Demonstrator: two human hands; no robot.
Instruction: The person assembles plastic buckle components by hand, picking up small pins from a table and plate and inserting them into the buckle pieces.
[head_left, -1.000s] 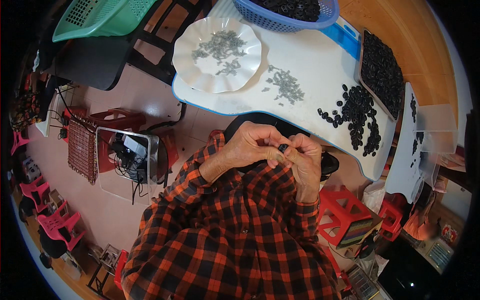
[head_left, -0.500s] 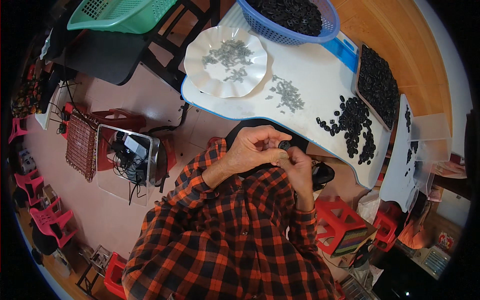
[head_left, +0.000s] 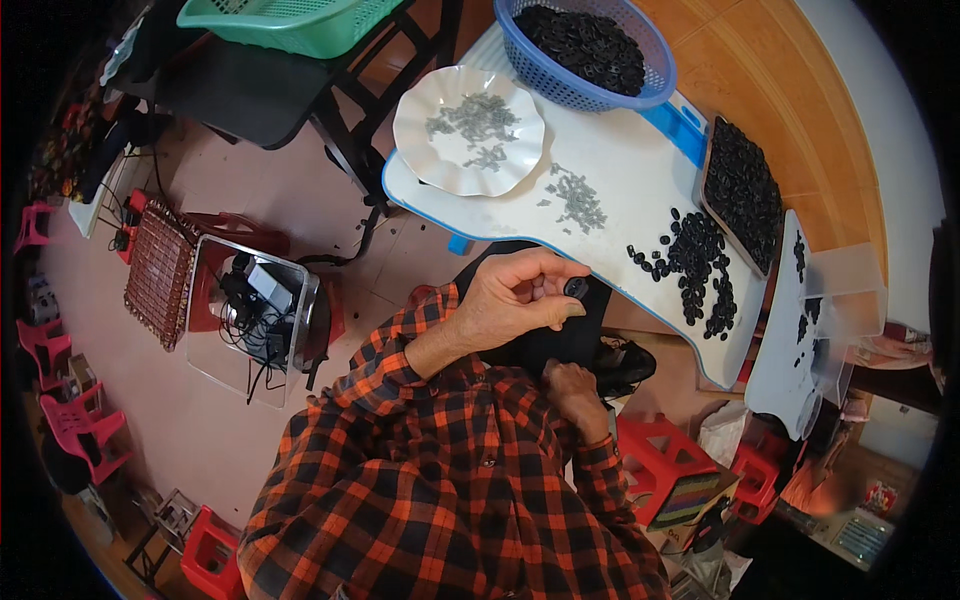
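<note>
My left hand (head_left: pixel 518 293) is raised in front of the table edge, thumb and fingers closed on a small black oval plastic piece (head_left: pixel 576 288). Lower and to the right, my right hand (head_left: pixel 575 392) is down by my lap, apart from the piece. Its fingers are partly hidden, and whether they hold anything does not show. Beyond my hands, a loose pile of similar black pieces (head_left: pixel 697 262) lies on the white table (head_left: pixel 630 185). Left of that pile is a small heap of clear little parts (head_left: pixel 578 200). More of these fill the middle of a white wavy-rimmed plate (head_left: pixel 415 150).
A blue basket (head_left: pixel 520 55) of black pieces stands at the table's far end. On the right side lies a tray packed with black pieces (head_left: pixel 742 190). A green basket (head_left: pixel 300 35) is on a black table at far left. Red stools (head_left: pixel 655 460) stand nearby.
My right hand has let go of the black piece and dropped toward my lap. My left hand still holds the piece in nearly the same place. The view has shifted slightly.
</note>
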